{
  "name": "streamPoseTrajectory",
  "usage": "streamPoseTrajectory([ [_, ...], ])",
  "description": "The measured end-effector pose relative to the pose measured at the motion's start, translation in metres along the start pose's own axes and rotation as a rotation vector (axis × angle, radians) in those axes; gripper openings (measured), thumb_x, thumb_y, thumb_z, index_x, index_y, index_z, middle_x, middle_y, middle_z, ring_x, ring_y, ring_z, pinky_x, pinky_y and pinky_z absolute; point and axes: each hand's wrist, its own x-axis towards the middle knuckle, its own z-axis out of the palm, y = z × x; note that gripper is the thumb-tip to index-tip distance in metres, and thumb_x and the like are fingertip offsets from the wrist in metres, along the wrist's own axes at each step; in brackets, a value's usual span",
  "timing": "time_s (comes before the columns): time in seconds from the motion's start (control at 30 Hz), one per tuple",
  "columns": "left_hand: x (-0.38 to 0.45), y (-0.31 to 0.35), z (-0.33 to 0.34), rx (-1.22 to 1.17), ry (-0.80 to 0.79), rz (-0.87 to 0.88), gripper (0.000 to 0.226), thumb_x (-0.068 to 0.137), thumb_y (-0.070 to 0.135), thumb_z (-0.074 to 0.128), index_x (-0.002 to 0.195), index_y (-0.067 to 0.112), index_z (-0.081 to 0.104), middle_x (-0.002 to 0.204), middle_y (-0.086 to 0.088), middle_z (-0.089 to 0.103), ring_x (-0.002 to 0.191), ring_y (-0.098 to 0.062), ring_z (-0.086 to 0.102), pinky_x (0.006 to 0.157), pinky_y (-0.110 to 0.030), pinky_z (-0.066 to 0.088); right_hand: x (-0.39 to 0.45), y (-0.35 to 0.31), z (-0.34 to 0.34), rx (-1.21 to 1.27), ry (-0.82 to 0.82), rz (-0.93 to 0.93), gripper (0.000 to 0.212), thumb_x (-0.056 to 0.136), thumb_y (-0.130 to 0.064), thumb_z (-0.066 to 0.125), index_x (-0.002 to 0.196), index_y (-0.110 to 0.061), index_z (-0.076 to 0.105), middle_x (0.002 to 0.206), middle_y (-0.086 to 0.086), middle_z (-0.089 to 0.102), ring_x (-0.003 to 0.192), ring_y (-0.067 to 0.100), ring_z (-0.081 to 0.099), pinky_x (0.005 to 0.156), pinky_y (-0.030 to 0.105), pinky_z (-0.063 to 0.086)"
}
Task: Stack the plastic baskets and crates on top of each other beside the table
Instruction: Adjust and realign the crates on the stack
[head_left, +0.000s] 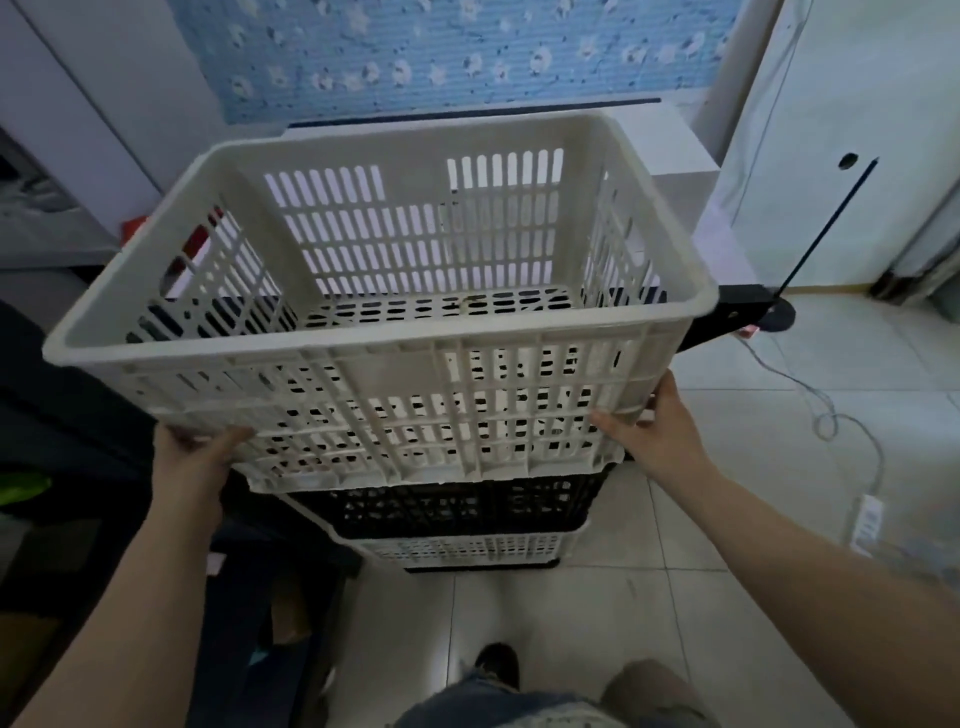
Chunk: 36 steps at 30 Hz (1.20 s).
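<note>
- The white crate (374, 312) fills the centre of the view, sitting tilted atop the stack, its left rim lower and nearer than its right.
- Its walls and floor are slotted lattice, the rim is broad and smooth, and a handle cut-out opens in the left end wall.
- The left hand (200, 457) grips the crate's lower corner at 8 o'clock, thumb curled over the near wall; the other fingers are hidden behind the corner.
- The right hand (654, 431) clamps the lower corner at 4 o'clock, thumb on the near wall, fingers wrapped round the side.
- Directly beneath sits a black crate (447, 506), then a second white crate (467, 551), then a thin dark edge on the floor; whether the top crate's base has fully seated I cannot tell.
- At 12 o'clock the white worktop (675, 145) stands just behind the crate's far rim.
- At 9 o'clock dark furniture crowds close to the stack's left edge.
- From 3 to 5 o'clock bare tiled floor (753, 415) gives open room, crossed by a pale cable (826, 415) running to a power strip (867, 522).
- At 6 o'clock the person's knees and a shoe stand on the tiles.
</note>
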Motion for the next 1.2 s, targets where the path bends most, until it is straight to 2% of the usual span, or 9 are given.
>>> streamPoseTrajectory([
  [0.1, -0.022, -0.007, 0.006, 0.014, 0.108, 0.012, 0.059, 0.080, 0.013, 0.070, 0.133, 0.020, 0.046, 0.138, -0.008, 0.053, 0.126, -0.027, 0.052, 0.108, -0.044, 0.041, 0.003, 0.006, -0.004, -0.066, -0.069, -0.097, 0.077, 0.074, -0.028, 0.077, 0.133, -0.009, 0.031, 0.113, -0.008, 0.049, 0.104, 0.011, 0.049, 0.090, 0.033, 0.047],
  [0.2, -0.068, -0.023, 0.040, 0.060, 0.162, -0.043, 0.068, 0.085, 0.023, 0.063, 0.145, 0.020, 0.033, 0.149, -0.010, 0.041, 0.132, -0.030, 0.044, 0.110, -0.045, 0.037, 0.014, 0.014, -0.021, -0.082, -0.227, -0.135, 0.078, 0.072, -0.038, 0.077, 0.131, -0.012, 0.033, 0.104, -0.016, 0.049, 0.103, 0.013, 0.052, 0.089, 0.033, 0.048],
  [0.4, -0.192, -0.056, 0.148, 0.007, 0.093, -0.293, 0.085, 0.079, 0.043, 0.062, 0.151, 0.022, 0.021, 0.150, -0.005, 0.037, 0.135, -0.030, 0.040, 0.110, -0.046, 0.038, 0.036, 0.046, -0.112, -0.129, -0.413, -0.146, 0.049, 0.084, -0.033, 0.066, 0.124, -0.012, 0.048, 0.108, -0.001, 0.052, 0.099, 0.015, 0.052, 0.082, 0.029, 0.048],
  [0.5, -0.241, -0.059, 0.205, 0.001, 0.001, -0.354, 0.073, 0.091, 0.031, 0.057, 0.151, 0.014, 0.020, 0.153, -0.011, 0.033, 0.138, -0.029, 0.036, 0.104, -0.036, 0.037, 0.047, 0.060, -0.154, -0.170, -0.425, -0.121, 0.032, 0.088, -0.027, 0.063, 0.114, -0.011, 0.055, 0.102, 0.001, 0.055, 0.088, 0.013, 0.052, 0.068, 0.020, 0.042],
  [0.6, -0.268, -0.057, 0.244, 0.031, -0.068, -0.375, 0.069, 0.094, 0.023, 0.054, 0.152, 0.012, 0.018, 0.155, -0.011, 0.029, 0.141, -0.029, 0.033, 0.109, -0.040, 0.034, 0.059, 0.072, -0.174, -0.208, -0.518, -0.069, 0.023, 0.088, -0.022, 0.063, 0.108, -0.013, 0.056, 0.101, 0.003, 0.056, 0.090, 0.017, 0.054, 0.066, 0.019, 0.040],
  [0.87, -0.275, -0.052, 0.296, -0.050, -0.005, -0.370, 0.102, 0.073, 0.035, 0.074, 0.153, 0.019, 0.012, 0.156, -0.009, 0.028, 0.141, -0.028, 0.033, 0.114, -0.046, 0.031, 0.113, 0.081, -0.174, -0.309, -0.700, -0.011, 0.027, 0.090, -0.018, 0.060, 0.114, -0.005, 0.059, 0.102, 0.005, 0.057, 0.096, 0.017, 0.052, 0.075, 0.020, 0.035],
  [0.97, -0.262, -0.054, 0.320, -0.049, 0.058, -0.292, 0.107, 0.067, 0.026, 0.079, 0.151, 0.016, 0.014, 0.150, -0.003, 0.034, 0.140, -0.026, 0.035, 0.113, -0.041, 0.033, 0.150, 0.077, -0.160, -0.339, -0.713, -0.057, 0.031, 0.089, -0.021, 0.061, 0.116, -0.006, 0.059, 0.108, 0.007, 0.060, 0.096, 0.016, 0.053, 0.072, 0.021, 0.039],
  [1.07, -0.249, -0.053, 0.336, -0.105, 0.174, -0.239, 0.112, 0.053, 0.027, 0.078, 0.148, 0.013, 0.019, 0.142, -0.002, 0.043, 0.133, -0.026, 0.044, 0.108, -0.038, 0.039, 0.186, 0.067, -0.146, -0.351, -0.711, -0.085, 0.035, 0.088, -0.022, 0.061, 0.120, -0.007, 0.058, 0.120, 0.010, 0.061, 0.103, 0.018, 0.055, 0.086, 0.024, 0.040],
  [1.2, -0.243, -0.058, 0.347, -0.035, 0.254, -0.253, 0.105, 0.063, 0.024, 0.085, 0.146, 0.013, 0.022, 0.144, -0.008, 0.045, 0.129, -0.030, 0.048, 0.104, -0.040, 0.042, 0.230, 0.049, -0.128, -0.336, -0.727, -0.074, 0.039, 0.088, -0.019, 0.062, 0.123, -0.005, 0.055, 0.123, 0.012, 0.059, 0.103, 0.019, 0.054, 0.085, 0.024, 0.039],
])
